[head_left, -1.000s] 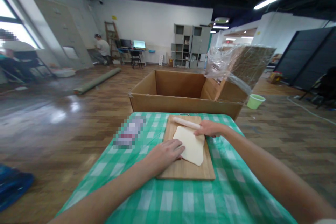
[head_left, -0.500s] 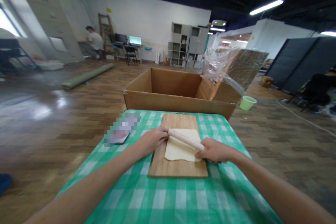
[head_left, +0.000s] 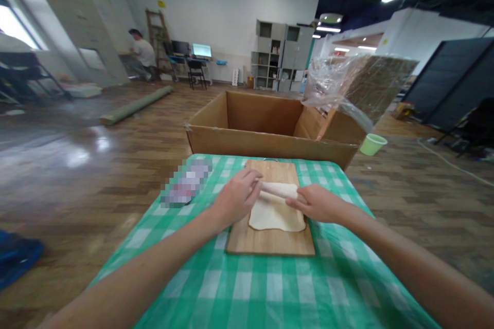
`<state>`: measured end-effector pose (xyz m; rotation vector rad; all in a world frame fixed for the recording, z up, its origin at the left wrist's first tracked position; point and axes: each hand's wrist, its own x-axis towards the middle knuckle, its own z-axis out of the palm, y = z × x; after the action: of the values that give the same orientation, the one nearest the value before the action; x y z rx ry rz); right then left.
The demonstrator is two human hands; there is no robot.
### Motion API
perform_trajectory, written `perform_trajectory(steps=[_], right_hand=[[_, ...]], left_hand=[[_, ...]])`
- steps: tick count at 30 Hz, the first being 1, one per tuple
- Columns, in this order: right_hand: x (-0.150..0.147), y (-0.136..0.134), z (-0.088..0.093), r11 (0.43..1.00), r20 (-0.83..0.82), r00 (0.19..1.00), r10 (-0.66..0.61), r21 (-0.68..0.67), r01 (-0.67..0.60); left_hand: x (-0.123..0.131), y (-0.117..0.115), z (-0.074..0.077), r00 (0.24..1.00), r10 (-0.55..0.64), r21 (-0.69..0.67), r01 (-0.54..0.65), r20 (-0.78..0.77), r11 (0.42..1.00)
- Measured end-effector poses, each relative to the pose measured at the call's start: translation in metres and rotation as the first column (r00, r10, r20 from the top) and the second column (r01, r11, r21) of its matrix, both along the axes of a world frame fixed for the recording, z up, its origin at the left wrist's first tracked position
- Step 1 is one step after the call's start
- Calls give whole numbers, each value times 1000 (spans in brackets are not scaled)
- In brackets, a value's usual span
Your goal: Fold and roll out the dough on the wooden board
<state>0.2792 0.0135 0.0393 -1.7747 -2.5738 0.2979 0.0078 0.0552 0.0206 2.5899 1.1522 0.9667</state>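
A flat, pale sheet of dough (head_left: 276, 217) lies on a wooden board (head_left: 270, 244) on the green and white checked tablecloth (head_left: 247, 288). Across the far part of the dough rests a light rolling pin (head_left: 278, 190). My left hand (head_left: 240, 194) is closed on the pin's left end, above the board's left edge. At the right end, my right hand (head_left: 314, 202) grips the pin with its fingers wrapped round it. The dough's far edge is partly hidden by the pin and hands.
A blurred-out flat item (head_left: 187, 183) lies at the table's far left. Beyond the table stands a big open cardboard box (head_left: 266, 139) with plastic-wrapped material (head_left: 374, 87) at its right. A green bucket (head_left: 372, 145) is on the floor. A person (head_left: 143, 54) sits in the background.
Both hands have moved the rolling pin away from me, toward the dough's far edge, and it lies less slanted. The camera view has shifted slightly.
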Motion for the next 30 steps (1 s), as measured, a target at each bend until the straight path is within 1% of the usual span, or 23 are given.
perform_trajectory(steps=[2,4,6,8,12,15,18,20,22,24,25,28,30], right_hand=[[-12,4,-4,995,87,995,49,87,-57],[-20,9,-13,977,142,987,70,192,-97],[-20,15,-23,949,144,987,76,292,-116],[-14,26,-31,934,99,991,85,339,-114],[-1,56,-40,948,3,996,93,305,-90],[2,77,-42,957,3,998,67,284,-65],[4,95,-44,967,12,999,48,250,-49],[5,107,-45,973,53,996,73,217,-83],[7,117,-44,967,122,981,148,192,-170],[6,119,-43,952,186,961,205,191,-240],[6,116,-42,944,210,954,214,205,-257],[2,91,-43,915,236,948,214,292,-280],[0,72,-45,897,207,958,197,357,-261]], left_hand=[[13,0,-7,993,13,38,-8,-120,999],[25,3,-18,969,64,82,-46,-239,996],[32,9,-28,939,109,123,-73,-325,990],[37,18,-34,919,138,152,-87,-369,985],[45,42,-35,888,167,143,-115,-429,983],[50,63,-33,871,192,127,-151,-451,980],[54,87,-33,856,163,65,-150,-491,986],[56,101,-33,838,110,-17,-140,-535,990],[58,109,-33,818,66,-99,-148,-571,984],[58,105,-32,811,74,-118,-174,-580,978],[57,98,-31,816,105,-89,-187,-569,978],[51,65,-32,856,216,85,-200,-469,976],[47,45,-33,879,223,146,-177,-421,973]])
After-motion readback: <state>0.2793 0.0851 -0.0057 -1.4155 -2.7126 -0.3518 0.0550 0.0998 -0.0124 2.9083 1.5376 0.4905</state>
